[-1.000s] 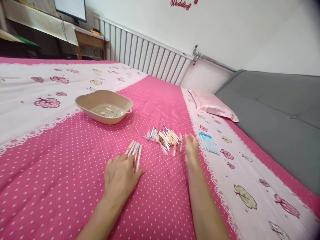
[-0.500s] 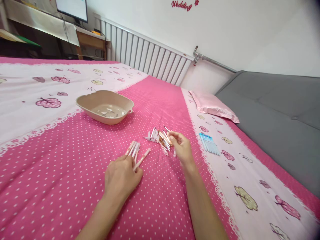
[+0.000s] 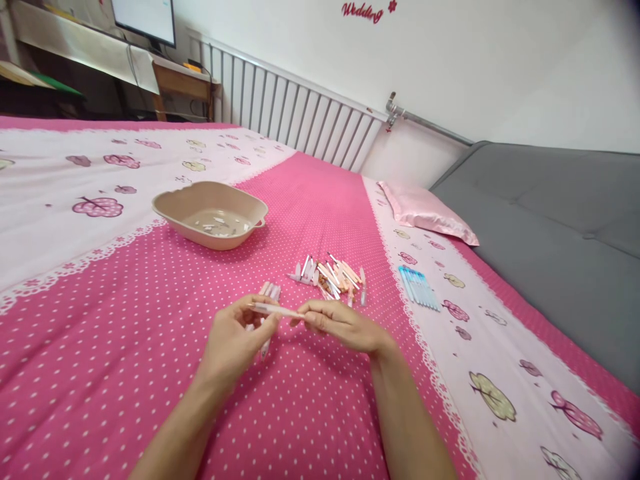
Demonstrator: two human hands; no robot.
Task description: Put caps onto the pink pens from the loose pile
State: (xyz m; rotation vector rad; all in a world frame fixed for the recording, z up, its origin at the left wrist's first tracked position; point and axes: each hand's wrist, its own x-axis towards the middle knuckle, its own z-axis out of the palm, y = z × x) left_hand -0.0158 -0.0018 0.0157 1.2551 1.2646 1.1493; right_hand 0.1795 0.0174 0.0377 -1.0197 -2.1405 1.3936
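Between my two hands lies a slim, pale pen (image 3: 276, 309), roughly level above the bedspread. My left hand (image 3: 234, 337) pinches its left part between thumb and fingers. At the other end, the fingertips of my right hand (image 3: 346, 325) are closed on the pen's tip; any small part inside them is hidden. Several pink and white pens (image 3: 271, 290) lie on the cloth behind and under my left hand, partly covered by it. Beyond my right hand is a loose pile of pen parts (image 3: 334, 277), with pale barrels, peach pieces and thin white sticks.
A beige basin (image 3: 197, 233) with small white pieces in it stands at the back left. To the right lies a row of blue-topped, pale pens (image 3: 419, 289). Farther back are a pink pillow (image 3: 425, 213), a grey padded headboard (image 3: 550, 220) and a metal rail (image 3: 300, 107).
My right hand has come back from the pile toward the left hand. My left hand has lifted a pen off the cloth, and both hands now meet on it.
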